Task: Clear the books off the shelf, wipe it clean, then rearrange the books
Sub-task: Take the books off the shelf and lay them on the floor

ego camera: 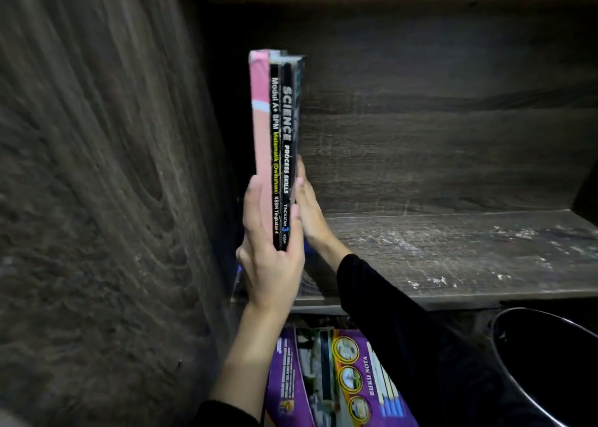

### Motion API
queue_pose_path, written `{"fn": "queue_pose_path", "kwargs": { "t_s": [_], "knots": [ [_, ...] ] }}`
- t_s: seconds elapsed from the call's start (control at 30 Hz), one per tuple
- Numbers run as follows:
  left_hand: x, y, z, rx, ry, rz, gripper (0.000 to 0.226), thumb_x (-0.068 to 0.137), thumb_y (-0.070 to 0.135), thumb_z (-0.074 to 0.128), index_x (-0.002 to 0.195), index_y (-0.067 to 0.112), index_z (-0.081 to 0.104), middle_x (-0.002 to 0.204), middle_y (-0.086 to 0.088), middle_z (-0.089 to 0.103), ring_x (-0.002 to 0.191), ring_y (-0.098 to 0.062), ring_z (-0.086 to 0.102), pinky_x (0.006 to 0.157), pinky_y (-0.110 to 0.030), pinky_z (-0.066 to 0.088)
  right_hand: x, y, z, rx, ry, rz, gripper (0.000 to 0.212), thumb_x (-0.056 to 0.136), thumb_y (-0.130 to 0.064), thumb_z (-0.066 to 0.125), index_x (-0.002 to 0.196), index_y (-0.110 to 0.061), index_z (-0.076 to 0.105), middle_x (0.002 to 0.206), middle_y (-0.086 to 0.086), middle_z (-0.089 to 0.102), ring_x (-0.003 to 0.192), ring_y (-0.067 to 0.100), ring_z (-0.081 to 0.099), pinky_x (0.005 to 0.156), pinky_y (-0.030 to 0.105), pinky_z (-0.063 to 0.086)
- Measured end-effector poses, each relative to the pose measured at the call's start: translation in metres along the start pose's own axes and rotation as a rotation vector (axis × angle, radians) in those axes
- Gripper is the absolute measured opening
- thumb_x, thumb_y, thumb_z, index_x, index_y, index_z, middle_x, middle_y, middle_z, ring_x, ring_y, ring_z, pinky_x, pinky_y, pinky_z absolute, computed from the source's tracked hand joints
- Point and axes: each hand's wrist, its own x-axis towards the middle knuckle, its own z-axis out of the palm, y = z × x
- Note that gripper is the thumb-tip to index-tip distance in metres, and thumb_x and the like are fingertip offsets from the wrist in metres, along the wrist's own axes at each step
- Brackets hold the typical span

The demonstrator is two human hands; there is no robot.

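Note:
Three upright books [276, 142] stand at the left end of a dark wooden shelf [453, 252]: one with a pink spine, a black "Modul A+ SPM Matematik" and a black "Science Process Skills". My left hand [270, 258] grips their lower spines, fingers on the pink side and thumb on the right. My right hand [307, 206] lies flat, fingers straight, against the right face of the science book. The books' bottoms are hidden behind my left hand.
The shelf board to the right of the books is bare and streaked with pale dust marks. A wooden side panel [97, 200] walls the left. Below the shelf lies a purple "Buku Nota" book [339, 381], and a black bin [550, 362] stands at lower right.

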Motion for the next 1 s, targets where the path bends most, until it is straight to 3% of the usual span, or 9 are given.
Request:
{"fn": "queue_pose_path", "kwargs": {
  "t_s": [0.1, 0.2, 0.3, 0.37, 0.47, 0.57, 0.67, 0.77, 1.0],
  "knots": [
    [0.000, 0.013, -0.004, -0.022, -0.067, 0.037, 0.062, 0.088, 0.015, 0.063, 0.134, 0.031, 0.026, 0.131, -0.010, 0.056, 0.112, -0.024, 0.062, 0.095, -0.033, 0.051, -0.010, -0.002, -0.008, 0.000, 0.083, -0.026, 0.078, 0.083, -0.080, 0.015, 0.150, -0.041, 0.013, 0.154, -0.002, 0.029, 0.144, 0.018, 0.021, 0.117, 0.051, 0.017],
    [0.009, 0.031, -0.010, -0.065, -0.100, 0.107, 0.058, 0.087, 0.009, 0.064, 0.131, 0.029, 0.032, 0.130, -0.001, 0.050, 0.117, -0.012, 0.057, 0.099, -0.026, 0.047, -0.026, -0.019, -0.025, 0.045, 0.096, -0.054, 0.064, 0.080, -0.083, 0.018, 0.138, -0.060, 0.007, 0.158, -0.013, 0.013, 0.146, 0.008, 0.012, 0.119, 0.048, 0.012],
    [0.016, 0.052, -0.019, -0.108, -0.122, 0.094, 0.056, 0.087, 0.004, 0.063, 0.135, 0.017, 0.038, 0.134, 0.005, 0.047, 0.127, 0.002, 0.045, 0.106, -0.019, 0.037, -0.041, -0.035, -0.048, 0.033, 0.121, -0.047, 0.051, 0.081, -0.082, 0.021, 0.129, -0.073, 0.007, 0.158, -0.015, 0.014, 0.145, 0.007, 0.014, 0.119, 0.047, 0.013],
    [0.020, 0.068, -0.026, -0.149, -0.126, 0.053, 0.058, 0.089, 0.007, 0.061, 0.139, 0.013, 0.034, 0.141, 0.006, 0.044, 0.131, 0.000, 0.041, 0.108, -0.020, 0.033, -0.052, -0.048, -0.067, -0.004, 0.140, -0.028, 0.047, 0.092, -0.068, 0.024, 0.135, -0.068, 0.006, 0.152, -0.024, 0.017, 0.142, 0.004, 0.018, 0.119, 0.045, 0.015],
    [0.022, 0.088, -0.037, -0.186, -0.141, 0.022, 0.061, 0.089, 0.007, 0.060, 0.143, 0.012, 0.031, 0.143, 0.006, 0.037, 0.133, 0.002, 0.037, 0.110, -0.018, 0.029, -0.073, -0.065, -0.096, -0.058, 0.130, -0.005, 0.050, 0.103, -0.039, 0.031, 0.147, -0.044, 0.008, 0.132, -0.038, 0.022, 0.128, -0.005, 0.027, 0.114, 0.028, 0.022],
    [0.018, 0.110, -0.049, -0.233, -0.178, -0.013, 0.058, 0.090, 0.007, 0.058, 0.140, 0.011, 0.027, 0.142, 0.011, 0.033, 0.133, 0.005, 0.033, 0.110, -0.017, 0.027, -0.100, -0.080, -0.116, -0.097, 0.148, -0.002, 0.053, 0.101, -0.036, 0.037, 0.146, -0.045, 0.012, 0.121, -0.047, 0.028, 0.116, -0.017, 0.035, 0.101, 0.013, 0.028],
    [0.010, 0.129, -0.057, -0.307, -0.219, -0.082, 0.060, 0.091, 0.004, 0.058, 0.141, 0.011, 0.026, 0.144, 0.010, 0.031, 0.136, 0.001, 0.033, 0.113, -0.022, 0.026, -0.130, -0.094, -0.130, -0.088, 0.216, 0.017, 0.055, 0.101, -0.032, 0.041, 0.149, -0.036, 0.015, 0.124, -0.043, 0.029, 0.110, -0.028, 0.035, 0.093, -0.002, 0.027],
    [-0.001, 0.141, -0.061, -0.343, -0.246, -0.136, 0.061, 0.092, 0.004, 0.056, 0.143, 0.011, 0.023, 0.147, 0.003, 0.031, 0.140, -0.015, 0.032, 0.116, -0.037, 0.026, -0.162, -0.102, -0.146, -0.137, 0.298, 0.027, 0.056, 0.099, -0.038, 0.045, 0.145, -0.046, 0.015, 0.128, -0.031, 0.039, 0.120, -0.008, 0.040, 0.103, 0.016, 0.031],
    [-0.058, 0.148, -0.071, -0.310, -0.366, -0.213, 0.065, 0.093, 0.013, 0.052, 0.147, 0.006, 0.015, 0.149, 0.014, 0.023, 0.139, -0.004, 0.029, 0.113, -0.022, 0.023, -0.245, -0.087, -0.171, -0.348, 0.457, 0.130, 0.057, 0.089, -0.061, 0.048, 0.134, -0.067, 0.013, 0.119, -0.009, 0.050, 0.112, 0.005, 0.047, 0.097, 0.030, 0.036]
  ]
}}
